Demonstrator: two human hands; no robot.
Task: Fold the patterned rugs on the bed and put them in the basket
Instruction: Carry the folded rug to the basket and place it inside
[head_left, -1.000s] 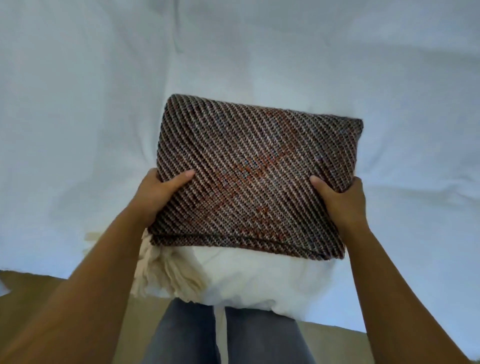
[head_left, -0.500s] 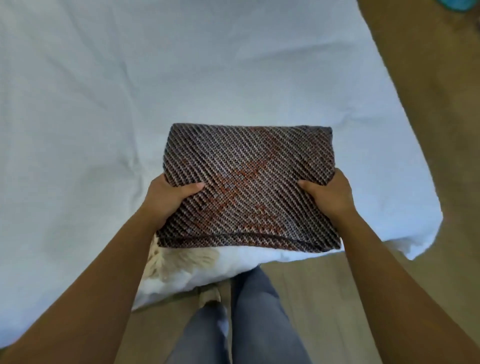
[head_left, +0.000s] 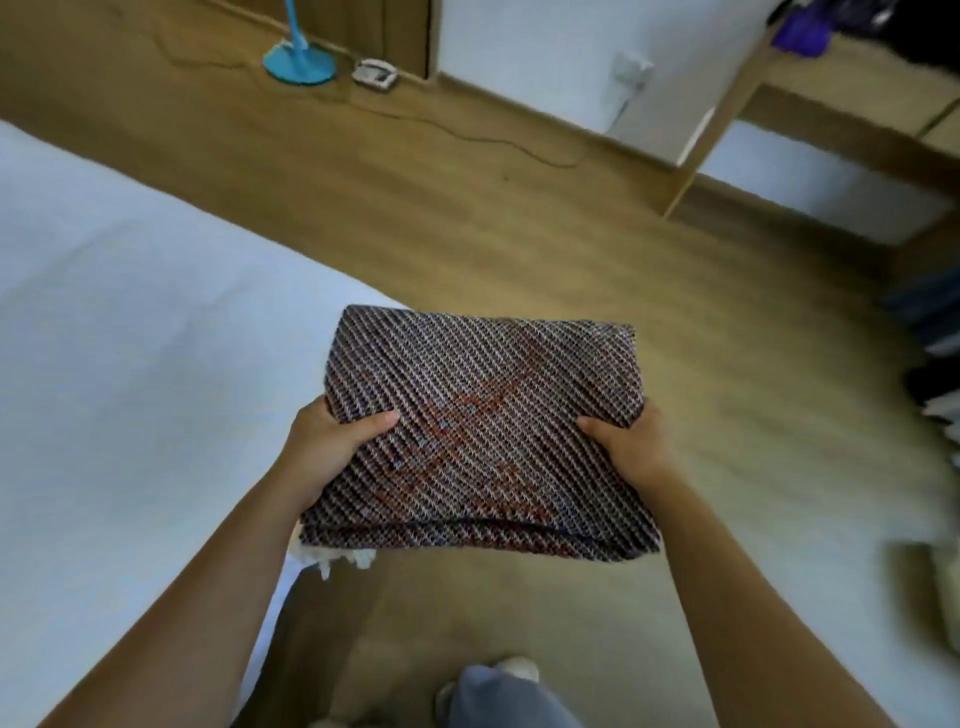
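A folded patterned rug (head_left: 483, 426), dark brown with diagonal stripes and a rust-red motif, is held flat in the air over the wooden floor beside the bed. My left hand (head_left: 324, 449) grips its left edge, thumb on top. At the right edge my right hand (head_left: 631, 449) grips it the same way. A white fringe (head_left: 337, 558) hangs under the near left corner. No basket is in view.
The white bed (head_left: 130, 364) fills the left side. A blue lamp base (head_left: 298, 60) and a cable lie on the wooden floor (head_left: 519, 234) by the far wall. A wooden desk (head_left: 831, 104) stands at the upper right, with stacked clothes (head_left: 935, 353) at the right edge.
The rug has been lifted off the bed and carried to the right. The view has swung from the bed to the floor and the far wall.
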